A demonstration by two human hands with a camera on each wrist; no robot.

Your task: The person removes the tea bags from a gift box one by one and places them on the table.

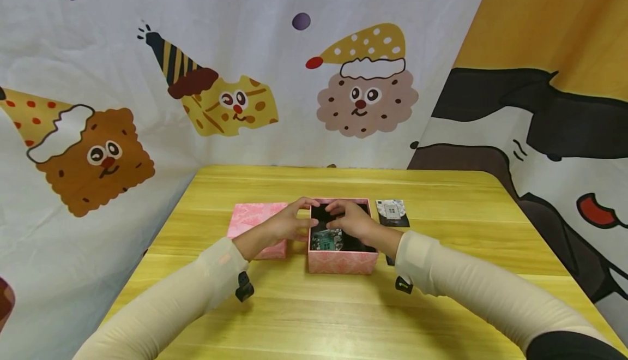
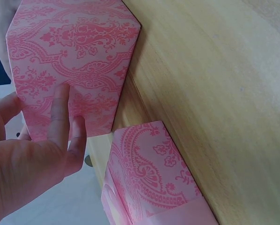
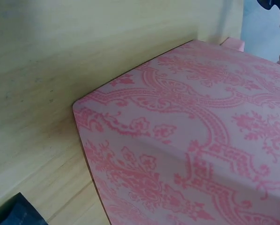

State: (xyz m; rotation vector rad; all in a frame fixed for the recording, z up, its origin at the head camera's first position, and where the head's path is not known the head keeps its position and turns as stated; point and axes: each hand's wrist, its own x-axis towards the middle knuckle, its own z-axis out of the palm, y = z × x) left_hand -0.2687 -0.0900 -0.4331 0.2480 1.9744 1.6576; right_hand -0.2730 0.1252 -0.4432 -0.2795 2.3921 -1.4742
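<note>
A pink patterned box (image 1: 342, 263) stands uncovered on the table, its inside dark. Inside, near the front left, lies a teal and black printed card (image 1: 326, 241). My left hand (image 1: 289, 222) is at the box's left rim, its fingers spread; in the left wrist view its fingertips (image 2: 60, 91) touch the patterned outer wall. Over the box from the right reaches my right hand (image 1: 354, 221), fingers bent and thumb apart, nothing showing between them. The right wrist view shows the box wall (image 3: 177, 140) but not that hand.
A pink patterned lid or second box (image 1: 250, 215) sits left of the box, partly behind my left forearm. To the right lies a black and white card (image 1: 392, 214). Another dark item (image 3: 19, 213) lies nearer, mostly under my right wrist. A cartoon-printed cloth (image 1: 284, 76) hangs behind the table.
</note>
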